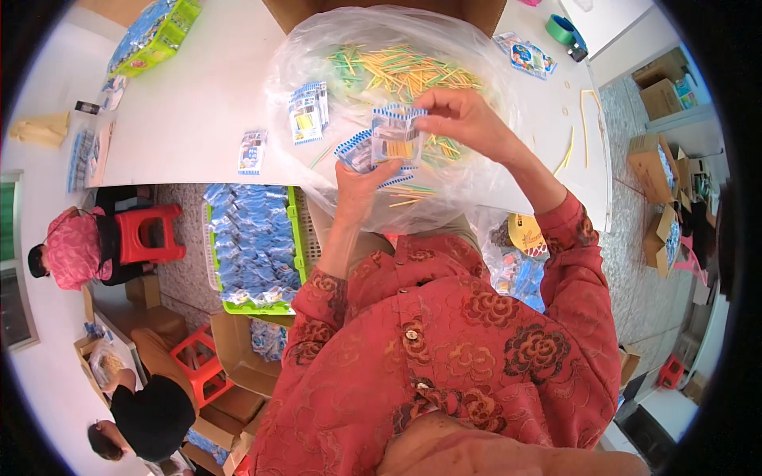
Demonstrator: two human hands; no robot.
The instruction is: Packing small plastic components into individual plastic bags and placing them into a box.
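- Table [198,119]: broad, smooth, matte white top.
- Plastic sheeting [295,49]: thin, translucent film, wrinkled into soft folds, spread over the table's near edge in front of the person.
- Crate [302,238]: rigid, bright green plastic with a squared rim, below table level to the left; densely filled with glossy blue-and-white sachets [248,238].
- Stick heap [409,71]: slender, straight rods in yellow and green, loosely crisscrossed on the sheeting beyond the hands.
- Right hand [468,119]: thumb and fingers pinched narrow at the upper right corner of the front packet.
- Left hand [359,189]: closed around the lower part of a fanned bundle of packets [354,152], thumb at the front packet's lower edge.
- Front packet [395,136]: flat, rectangular, see-through film with a blue-checked top edge, yellowish contents low inside; held upright between both hands, above the sheeting.
- Packet stack [307,117]: flat, overlapping, shiny, lying left of the hands.
- Single packet [252,153]: rectangular, blue-edged, on bare tabletop farther left.
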